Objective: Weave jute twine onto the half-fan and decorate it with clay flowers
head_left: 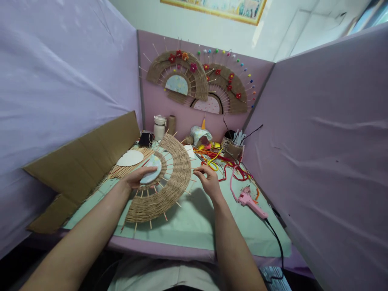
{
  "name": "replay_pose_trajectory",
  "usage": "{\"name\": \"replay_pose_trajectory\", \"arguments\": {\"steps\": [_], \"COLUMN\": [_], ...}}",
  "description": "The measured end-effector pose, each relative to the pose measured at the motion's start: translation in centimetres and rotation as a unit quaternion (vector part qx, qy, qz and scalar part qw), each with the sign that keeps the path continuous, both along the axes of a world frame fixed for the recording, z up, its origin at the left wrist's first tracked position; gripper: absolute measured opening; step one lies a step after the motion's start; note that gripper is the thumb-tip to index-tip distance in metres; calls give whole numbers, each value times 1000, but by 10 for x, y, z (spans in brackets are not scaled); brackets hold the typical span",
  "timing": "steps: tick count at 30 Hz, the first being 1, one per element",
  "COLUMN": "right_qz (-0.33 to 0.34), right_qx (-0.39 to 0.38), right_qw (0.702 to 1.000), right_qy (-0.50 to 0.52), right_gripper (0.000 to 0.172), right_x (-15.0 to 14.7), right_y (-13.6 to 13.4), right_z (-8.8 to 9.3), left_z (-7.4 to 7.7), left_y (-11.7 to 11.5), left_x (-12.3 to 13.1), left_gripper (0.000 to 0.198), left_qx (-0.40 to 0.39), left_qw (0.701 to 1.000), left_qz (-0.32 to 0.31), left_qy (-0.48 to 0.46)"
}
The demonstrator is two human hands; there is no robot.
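A half-round woven fan (169,182) of tan cord on thin wooden sticks lies tilted above the green mat (194,226). My left hand (138,178) grips its pale blue centre disc, fingers wrapped round the edge. At the fan's right rim my right hand (207,178) pinches with fingertips together on a stick end or strand too thin to name.
A pink glue gun (250,201) with a black cable lies right of my right hand. Red and yellow cords (224,161), a cup of tools (233,147), a white jar (159,126) and a cord spool stand behind. Cardboard (81,161) leans left. Two finished fans (194,76) hang on the back panel.
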State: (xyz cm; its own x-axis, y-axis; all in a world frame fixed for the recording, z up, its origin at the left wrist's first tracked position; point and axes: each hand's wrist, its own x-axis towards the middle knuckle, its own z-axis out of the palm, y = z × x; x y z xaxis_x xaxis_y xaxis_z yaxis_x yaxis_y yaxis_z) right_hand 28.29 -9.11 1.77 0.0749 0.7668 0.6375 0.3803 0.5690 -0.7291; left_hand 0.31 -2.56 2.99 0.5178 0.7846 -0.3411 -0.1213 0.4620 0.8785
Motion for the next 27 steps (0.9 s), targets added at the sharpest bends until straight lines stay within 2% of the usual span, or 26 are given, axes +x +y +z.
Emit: {"name": "replay_pose_trajectory", "arguments": {"steps": [7,12,20,27], "right_qz": [-81,-130,-67,-27], "right_qx": [78,107,69,-13], "right_qw": [992,984,995,999], "right_qy": [-52,-49,-38,11], "right_gripper": [14,18,12,14], "right_x": [2,3,8,16], "right_y": [-1,-4,0,-4], "right_z": [-1,1,1,6], "left_z": [-1,0,0,3], "left_y": [-4,-9,-11,-12], "left_x": [2,5,8,8], "left_gripper": [9,10,12,10], "left_qx": [14,9,5,26], "left_qw": [999,999,999,997], "left_qz": [-11,-18,-19,-44], "left_qy": [29,31,42,65]}}
